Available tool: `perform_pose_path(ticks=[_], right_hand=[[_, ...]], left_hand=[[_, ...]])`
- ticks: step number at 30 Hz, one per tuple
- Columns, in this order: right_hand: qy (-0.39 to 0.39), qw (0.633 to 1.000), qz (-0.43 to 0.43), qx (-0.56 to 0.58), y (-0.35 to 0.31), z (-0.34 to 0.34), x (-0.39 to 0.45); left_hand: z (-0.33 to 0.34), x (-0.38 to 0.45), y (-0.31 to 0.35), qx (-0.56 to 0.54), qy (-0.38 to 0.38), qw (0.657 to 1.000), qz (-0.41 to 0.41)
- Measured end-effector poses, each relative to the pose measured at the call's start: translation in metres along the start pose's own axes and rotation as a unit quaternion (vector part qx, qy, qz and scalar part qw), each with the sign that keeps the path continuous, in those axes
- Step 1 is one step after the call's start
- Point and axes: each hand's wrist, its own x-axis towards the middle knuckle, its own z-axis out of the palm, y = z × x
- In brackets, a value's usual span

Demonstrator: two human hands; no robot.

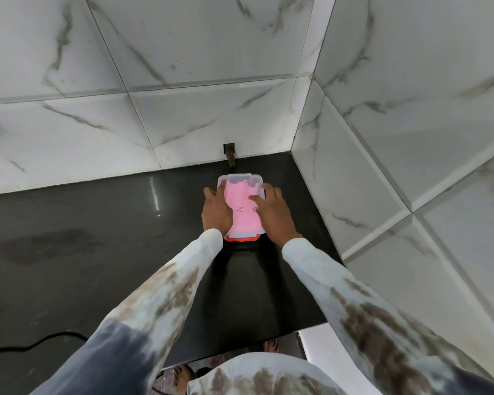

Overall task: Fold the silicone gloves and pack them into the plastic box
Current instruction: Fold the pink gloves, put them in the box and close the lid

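Box (241, 206): on the dark surface (97, 223), near the tiled corner, lid on.
Gloves (241, 208): pink, inside box.
Left hand (216, 212): grip relaxed, against box's left side.
Right hand (271, 212): fingers straight, pressing lid.

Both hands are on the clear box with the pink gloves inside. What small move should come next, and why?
Probably press the lid down and snap the orange latch at the near end. The pink gloves already lie flat inside the box, the left hand steadies its side, and the right hand rests flat on top.
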Motion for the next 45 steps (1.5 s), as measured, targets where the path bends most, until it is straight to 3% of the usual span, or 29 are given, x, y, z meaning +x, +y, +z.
perform_pose_path(ticks=[5, 8, 17, 32, 40, 45], right_hand=[[-0.082, 0.995, -0.052, 0.012, 0.013, 0.009, -0.03], [-0.118, 0.988, -0.088, -0.039, 0.026, 0.005, -0.038], [-0.076, 0.996, -0.033, -0.019, 0.019, 0.019, -0.047], [-0.094, 0.985, -0.102, 0.1, 0.037, 0.012, -0.051], [-0.087, 0.98, -0.065, 0.166, 0.033, 0.007, -0.047], [-0.048, 0.943, 0.096, 0.316, 0.02, -0.018, -0.018]], left_hand=[[0.002, -0.004, 0.001, 0.013, 0.006, 1.0, -0.011], [0.002, -0.004, 0.003, 0.023, 0.007, 1.0, -0.011], [0.005, -0.012, 0.002, 0.016, -0.002, 0.999, -0.028], [0.002, -0.012, 0.0, 0.034, -0.018, 0.999, -0.011], [0.001, -0.012, 0.001, 0.063, -0.014, 0.998, 0.006], [0.002, -0.014, 0.001, 0.057, -0.009, 0.998, 0.0]])
